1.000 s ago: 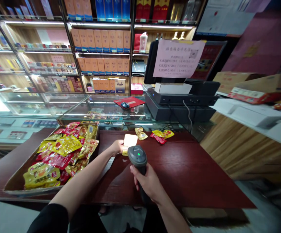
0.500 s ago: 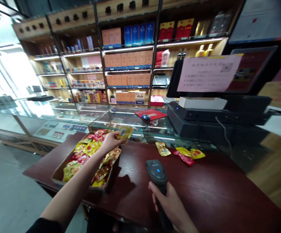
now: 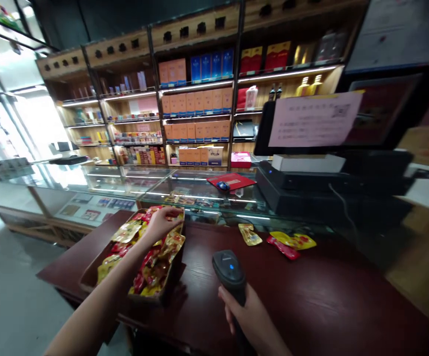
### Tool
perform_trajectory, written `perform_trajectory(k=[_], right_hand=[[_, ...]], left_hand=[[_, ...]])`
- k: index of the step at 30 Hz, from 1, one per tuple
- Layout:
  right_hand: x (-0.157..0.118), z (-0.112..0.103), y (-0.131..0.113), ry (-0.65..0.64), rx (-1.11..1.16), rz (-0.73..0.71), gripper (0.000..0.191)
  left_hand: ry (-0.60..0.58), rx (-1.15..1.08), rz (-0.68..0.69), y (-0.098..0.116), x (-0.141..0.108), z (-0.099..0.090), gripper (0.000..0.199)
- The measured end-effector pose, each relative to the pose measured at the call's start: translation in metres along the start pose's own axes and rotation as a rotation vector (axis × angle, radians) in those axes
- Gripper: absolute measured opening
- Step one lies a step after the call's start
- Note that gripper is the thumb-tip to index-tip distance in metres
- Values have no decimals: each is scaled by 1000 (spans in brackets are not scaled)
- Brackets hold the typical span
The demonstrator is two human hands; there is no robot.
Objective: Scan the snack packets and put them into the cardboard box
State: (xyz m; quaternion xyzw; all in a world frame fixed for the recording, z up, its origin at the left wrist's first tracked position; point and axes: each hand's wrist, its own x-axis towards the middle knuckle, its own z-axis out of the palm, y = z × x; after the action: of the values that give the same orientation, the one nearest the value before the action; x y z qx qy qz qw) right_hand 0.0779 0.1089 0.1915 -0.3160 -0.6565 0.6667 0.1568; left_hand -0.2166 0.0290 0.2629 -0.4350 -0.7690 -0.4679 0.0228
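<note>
My left hand (image 3: 162, 223) is over the back right part of a cardboard box (image 3: 84, 283) full of red, yellow and gold snack packets (image 3: 127, 231). Its fingers curl down among the packets by the box's back edge, and whether they grip one is hidden. My right hand (image 3: 246, 311) is wrapped round the handle of a dark barcode scanner (image 3: 230, 272), whose blue light is lit. Beyond the scanner a gold packet (image 3: 250, 234) lies on the dark red table (image 3: 207, 306). Right of it, a yellow packet (image 3: 298, 241) and a red packet (image 3: 283, 248) touch each other.
Behind the table runs a glass display counter (image 3: 195, 192) with a red mat (image 3: 238, 181) and a blue mouse (image 3: 222, 186). At the right stands a monitor with a pink paper sheet (image 3: 314, 120). Shelves of boxes (image 3: 199, 101) line the back wall.
My left hand has lowered to the box, and the gold packet it held up no longer shows in it. The scanner in my right hand has shifted slightly left and down.
</note>
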Motion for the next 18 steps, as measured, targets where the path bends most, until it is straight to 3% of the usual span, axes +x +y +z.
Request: perform_trajectory(k=[6, 10, 14, 18], right_hand=[[-7, -47, 13, 182, 51, -10, 57], [-14, -82, 23, 295, 89, -11, 58], [-20, -109, 32, 362, 127, 13, 57], [-23, -127, 40, 421, 145, 31, 55]], left_hand=[[-258, -61, 42, 21, 25, 138, 27], [-443, 89, 151, 37, 42, 220, 22], [-546, 443, 354, 49, 58, 277, 36], [-599, 693, 600, 54, 67, 309, 45]])
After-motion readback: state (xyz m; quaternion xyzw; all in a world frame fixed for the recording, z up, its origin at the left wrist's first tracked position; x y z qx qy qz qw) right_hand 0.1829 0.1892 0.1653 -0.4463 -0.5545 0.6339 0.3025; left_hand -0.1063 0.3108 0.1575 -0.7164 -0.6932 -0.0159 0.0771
